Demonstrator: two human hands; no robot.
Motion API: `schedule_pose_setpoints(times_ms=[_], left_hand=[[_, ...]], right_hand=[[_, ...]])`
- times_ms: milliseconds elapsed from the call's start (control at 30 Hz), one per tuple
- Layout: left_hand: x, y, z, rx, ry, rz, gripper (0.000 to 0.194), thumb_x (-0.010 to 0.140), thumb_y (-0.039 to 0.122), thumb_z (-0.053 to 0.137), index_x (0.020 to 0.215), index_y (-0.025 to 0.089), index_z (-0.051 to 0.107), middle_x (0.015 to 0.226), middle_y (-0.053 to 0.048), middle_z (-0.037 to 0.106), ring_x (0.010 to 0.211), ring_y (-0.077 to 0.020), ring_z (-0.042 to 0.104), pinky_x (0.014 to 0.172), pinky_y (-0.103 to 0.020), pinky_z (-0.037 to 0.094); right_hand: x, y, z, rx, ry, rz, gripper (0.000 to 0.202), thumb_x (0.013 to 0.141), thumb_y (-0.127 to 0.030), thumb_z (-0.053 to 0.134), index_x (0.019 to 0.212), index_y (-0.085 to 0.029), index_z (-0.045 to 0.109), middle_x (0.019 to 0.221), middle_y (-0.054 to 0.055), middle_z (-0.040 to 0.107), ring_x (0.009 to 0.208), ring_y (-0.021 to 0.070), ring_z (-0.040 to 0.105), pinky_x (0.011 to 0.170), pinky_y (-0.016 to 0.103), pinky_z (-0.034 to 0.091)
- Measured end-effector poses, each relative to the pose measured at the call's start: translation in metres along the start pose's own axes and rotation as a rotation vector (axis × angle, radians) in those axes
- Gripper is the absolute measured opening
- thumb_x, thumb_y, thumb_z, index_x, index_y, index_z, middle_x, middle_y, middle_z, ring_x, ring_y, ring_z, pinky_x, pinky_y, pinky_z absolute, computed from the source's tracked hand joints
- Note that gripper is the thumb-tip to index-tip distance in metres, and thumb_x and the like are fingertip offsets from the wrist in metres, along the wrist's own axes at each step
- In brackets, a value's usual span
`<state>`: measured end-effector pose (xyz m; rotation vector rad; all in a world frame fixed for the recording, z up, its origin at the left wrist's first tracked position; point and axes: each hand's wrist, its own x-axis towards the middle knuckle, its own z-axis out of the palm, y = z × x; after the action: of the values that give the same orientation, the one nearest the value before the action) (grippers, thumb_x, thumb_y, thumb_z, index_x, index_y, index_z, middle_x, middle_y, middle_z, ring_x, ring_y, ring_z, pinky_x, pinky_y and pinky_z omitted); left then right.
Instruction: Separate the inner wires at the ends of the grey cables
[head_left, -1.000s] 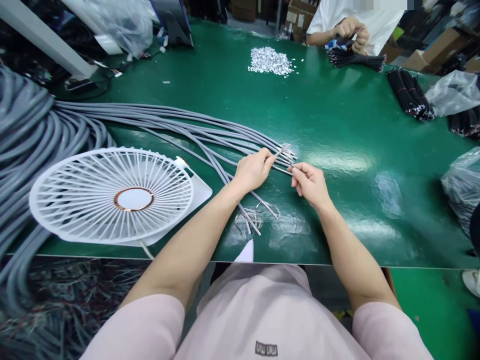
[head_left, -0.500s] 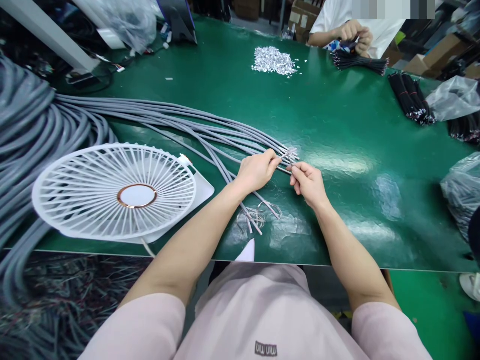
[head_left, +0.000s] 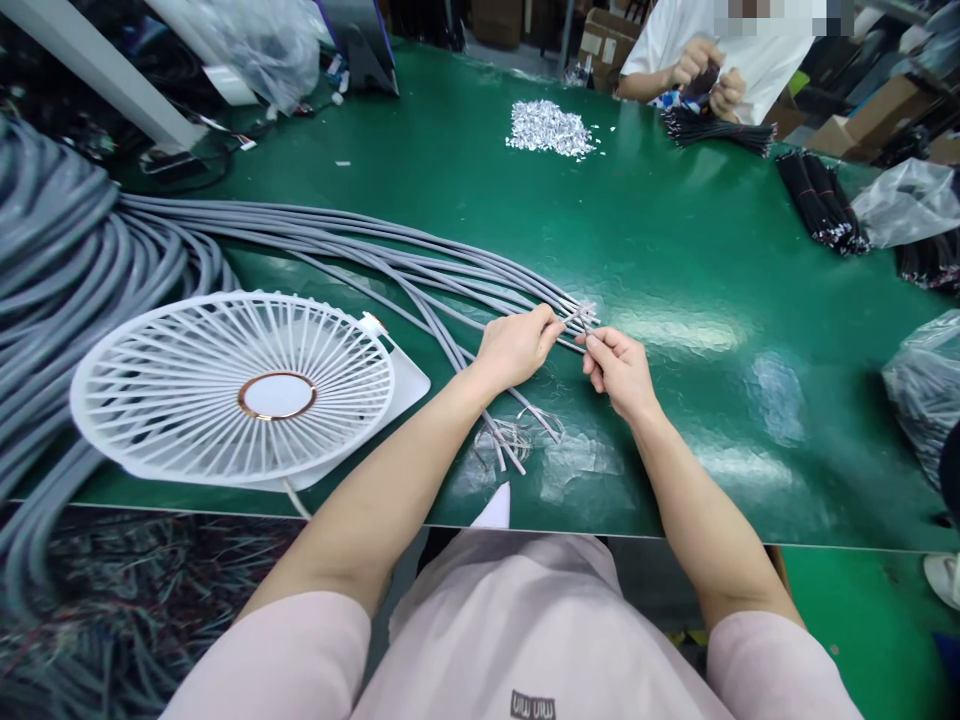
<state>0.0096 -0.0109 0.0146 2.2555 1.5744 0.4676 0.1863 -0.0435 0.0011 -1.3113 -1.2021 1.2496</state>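
Note:
Several long grey cables [head_left: 352, 226] run across the green table, their stripped ends [head_left: 583, 312] lying together near my hands. My left hand [head_left: 519, 345] is closed in a pinch at the end of a grey cable, thumb and forefinger together. Just right of it, my right hand [head_left: 616, 362] pinches fine strands at the same end; exactly which strands is too small to tell. Nearer the table's front edge, more cable ends [head_left: 510, 458] lie beside a tangle of thin bare wire [head_left: 514, 435].
A white fan [head_left: 232, 390] stands at the left, before a big coil of grey cable [head_left: 60, 240]. Silver scraps [head_left: 550, 128] are heaped at the back. Across the table, a co-worker's hands [head_left: 709, 78] work above black wire bundles [head_left: 720, 132]. A plastic bag [head_left: 930, 380] sits at right.
Both my hands stay almost where they were, still pinching at the cable end. The view has shifted slightly, and the co-worker's hands have moved a little.

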Motion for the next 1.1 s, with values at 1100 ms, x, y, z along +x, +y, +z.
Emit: schedule_pose_setpoints(times_ms=[1100], left_hand=[[0.003,-0.007,-0.01,-0.281,0.006,-0.003,0.044,0.097,0.046,0.037,0.077,0.02,0.066,0.07,-0.002,0.066,0.068,-0.017,0.056,0.063,-0.029,0.034]], right_hand=[[-0.005,0.0,0.002,-0.147,-0.016,-0.077,0.024,0.09,-0.04,0.058,0.087,-0.018,0.067,0.053,-0.006,0.055,0.034,0.005,0.04,0.036,0.02,0.027]])
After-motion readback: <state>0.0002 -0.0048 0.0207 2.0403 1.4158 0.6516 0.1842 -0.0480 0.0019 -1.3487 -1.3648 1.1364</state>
